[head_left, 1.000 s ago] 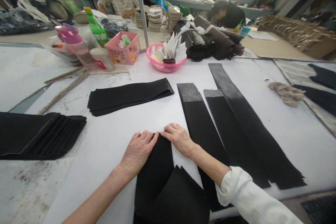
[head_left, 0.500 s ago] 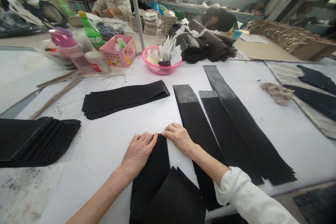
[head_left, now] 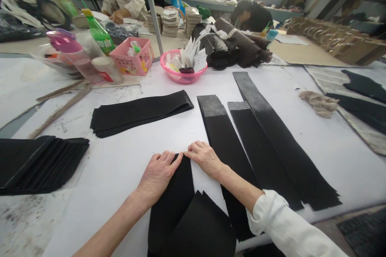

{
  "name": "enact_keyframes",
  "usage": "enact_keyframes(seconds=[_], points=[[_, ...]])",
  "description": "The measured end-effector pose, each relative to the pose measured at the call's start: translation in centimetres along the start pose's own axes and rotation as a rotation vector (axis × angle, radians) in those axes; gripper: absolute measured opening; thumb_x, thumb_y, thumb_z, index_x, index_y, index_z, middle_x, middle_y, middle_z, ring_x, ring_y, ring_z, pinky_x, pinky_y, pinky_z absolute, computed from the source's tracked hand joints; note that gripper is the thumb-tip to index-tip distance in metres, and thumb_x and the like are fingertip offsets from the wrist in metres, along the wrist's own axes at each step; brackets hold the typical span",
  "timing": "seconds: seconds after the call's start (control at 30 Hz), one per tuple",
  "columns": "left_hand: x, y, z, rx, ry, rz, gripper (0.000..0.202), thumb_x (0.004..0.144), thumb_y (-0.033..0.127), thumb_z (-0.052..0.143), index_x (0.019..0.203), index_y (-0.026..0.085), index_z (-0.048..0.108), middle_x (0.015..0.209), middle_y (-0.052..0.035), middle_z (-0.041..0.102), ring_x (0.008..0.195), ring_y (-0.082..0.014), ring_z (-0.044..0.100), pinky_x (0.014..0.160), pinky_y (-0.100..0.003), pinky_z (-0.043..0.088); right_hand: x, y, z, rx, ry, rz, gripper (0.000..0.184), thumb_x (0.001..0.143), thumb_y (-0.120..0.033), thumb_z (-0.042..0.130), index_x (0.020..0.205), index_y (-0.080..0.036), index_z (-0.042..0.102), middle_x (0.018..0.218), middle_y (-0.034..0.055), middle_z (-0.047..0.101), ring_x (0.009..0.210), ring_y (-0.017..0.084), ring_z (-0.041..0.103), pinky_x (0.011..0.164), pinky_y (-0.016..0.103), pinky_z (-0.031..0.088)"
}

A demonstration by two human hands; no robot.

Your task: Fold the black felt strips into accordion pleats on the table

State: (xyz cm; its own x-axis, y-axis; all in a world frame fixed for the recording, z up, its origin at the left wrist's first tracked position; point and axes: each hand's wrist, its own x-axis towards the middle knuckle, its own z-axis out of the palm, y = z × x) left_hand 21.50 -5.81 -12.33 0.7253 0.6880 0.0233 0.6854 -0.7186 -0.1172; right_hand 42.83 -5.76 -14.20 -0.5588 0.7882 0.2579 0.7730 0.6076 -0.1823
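A black fabric piece [head_left: 177, 200] lies in front of me, its near part folded over into a pointed flap [head_left: 205, 225]. My left hand [head_left: 159, 174] is closed at its far edge, thumb and fingers pressed on the left corner. At the right corner of the same edge, my right hand [head_left: 205, 158] pinches the fabric with curled fingers. The two hands meet at their fingertips. Just right of them lies a black strip stack [head_left: 224, 144] with a grey far end, and beside it another strip stack [head_left: 259, 140] and a longer one [head_left: 277, 136].
Folded black strips [head_left: 141, 112] lie beyond my left hand, and a thick black stack [head_left: 39, 164] sits at far left. A pink basket [head_left: 183, 77], a pink box [head_left: 132, 58] and bottles stand farther back. A beige cloth bundle [head_left: 319, 103] lies right. Two people work across the table.
The view has shifted slightly. My hands stay at the fabric's far edge, with the left fingers drawn slightly closer together.
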Motion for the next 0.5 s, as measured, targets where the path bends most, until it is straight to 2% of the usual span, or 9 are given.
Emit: enact_keyframes(seconds=[0.17,0.37,0.5], points=[[0.15,0.16,-0.05,0.02,0.014,0.005,0.046,0.088,0.011,0.051,0.132,0.021,0.047,0.101,-0.0065,0.057,0.095,-0.0231,0.052,0.078,-0.038,0.042,-0.03,-0.51,0.22,-0.013,0.005,0.03,0.016,0.096,-0.02,0.05,0.104,-0.02,0.064,0.097,0.0062,0.059,0.093,0.019,0.051,0.081,0.033,0.044],[0.18,0.34,-0.25,0.02,0.008,-0.005,0.047,0.088,0.011,0.051,0.133,0.022,0.045,0.103,-0.0061,0.057,0.096,-0.0228,0.051,0.079,-0.037,0.041,-0.22,-0.02,0.81,0.156,0.085,0.202,0.009,0.091,-0.028,0.06,0.096,-0.023,0.067,0.094,0.0028,0.062,0.093,0.018,0.053,0.08,0.029,0.048],[0.22,0.4,-0.3,0.018,0.003,-0.01,0.047,0.088,0.011,0.05,0.134,0.023,0.044,0.102,-0.0059,0.056,0.096,-0.023,0.051,0.079,-0.037,0.041,-0.63,0.01,0.62,0.149,0.08,0.19,0.012,0.092,-0.024,0.058,0.101,-0.025,0.066,0.097,0.0025,0.062,0.096,0.017,0.052,0.08,0.028,0.049]])
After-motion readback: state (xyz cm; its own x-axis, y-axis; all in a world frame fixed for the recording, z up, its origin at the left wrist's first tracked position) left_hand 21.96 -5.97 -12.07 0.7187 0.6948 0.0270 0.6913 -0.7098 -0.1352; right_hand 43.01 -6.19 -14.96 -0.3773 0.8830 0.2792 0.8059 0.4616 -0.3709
